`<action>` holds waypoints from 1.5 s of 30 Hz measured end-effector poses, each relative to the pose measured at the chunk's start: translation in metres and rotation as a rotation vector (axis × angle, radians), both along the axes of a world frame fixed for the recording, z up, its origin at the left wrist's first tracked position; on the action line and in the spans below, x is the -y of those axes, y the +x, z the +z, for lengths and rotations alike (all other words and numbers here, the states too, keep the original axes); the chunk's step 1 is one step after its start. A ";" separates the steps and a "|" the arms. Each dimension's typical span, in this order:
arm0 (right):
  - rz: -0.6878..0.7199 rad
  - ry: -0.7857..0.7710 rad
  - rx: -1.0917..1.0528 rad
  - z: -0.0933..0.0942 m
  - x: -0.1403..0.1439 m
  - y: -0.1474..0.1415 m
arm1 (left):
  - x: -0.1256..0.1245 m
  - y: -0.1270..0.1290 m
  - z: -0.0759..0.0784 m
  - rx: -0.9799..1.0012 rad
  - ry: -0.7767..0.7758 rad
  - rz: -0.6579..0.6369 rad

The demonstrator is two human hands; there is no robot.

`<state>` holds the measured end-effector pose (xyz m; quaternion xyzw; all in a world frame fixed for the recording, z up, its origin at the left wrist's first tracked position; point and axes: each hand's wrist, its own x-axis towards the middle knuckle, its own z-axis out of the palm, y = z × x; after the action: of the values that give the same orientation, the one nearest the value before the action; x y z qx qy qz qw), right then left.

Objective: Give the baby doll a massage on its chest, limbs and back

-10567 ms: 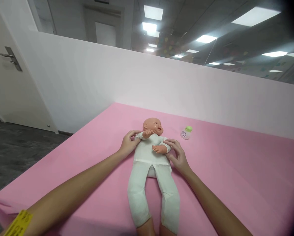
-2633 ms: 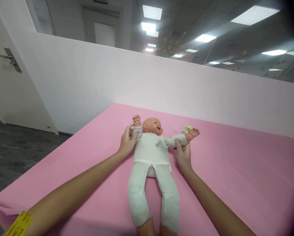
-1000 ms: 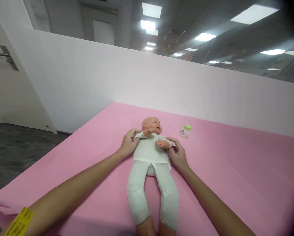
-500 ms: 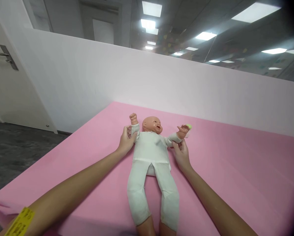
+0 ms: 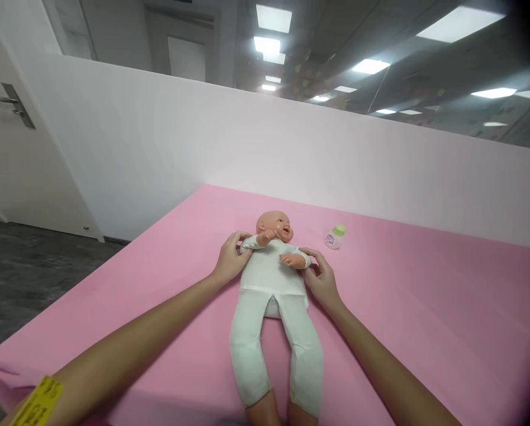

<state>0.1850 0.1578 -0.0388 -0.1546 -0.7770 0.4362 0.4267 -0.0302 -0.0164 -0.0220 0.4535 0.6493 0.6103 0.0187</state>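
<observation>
Doll [image 5: 271, 275] lies on its back on the counter [image 5: 425, 290], between the fingers of both hands. The left hand [image 5: 230, 259] has its fingers clamped around one arm, the right hand [image 5: 326, 285] around the other; both forearms bend inward over the chest. Just beyond the right fingers, near but apart, is a bottle [image 5: 333, 239].

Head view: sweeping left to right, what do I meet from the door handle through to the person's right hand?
Door handle → left hand → doll's head → right hand.
</observation>
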 end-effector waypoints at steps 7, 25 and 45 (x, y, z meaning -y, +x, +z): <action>-0.026 -0.333 -0.122 -0.001 -0.006 -0.002 | -0.006 -0.011 -0.008 0.369 0.046 0.020; 0.089 0.116 -0.005 0.002 -0.002 0.003 | -0.002 0.001 0.000 0.025 0.008 -0.036; 0.035 -0.149 -0.084 -0.003 -0.006 -0.001 | -0.004 -0.010 -0.003 0.067 -0.032 -0.024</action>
<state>0.1837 0.1642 -0.0413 -0.1540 -0.7263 0.5063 0.4387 -0.0400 -0.0127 -0.0253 0.4404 0.6524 0.6143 0.0551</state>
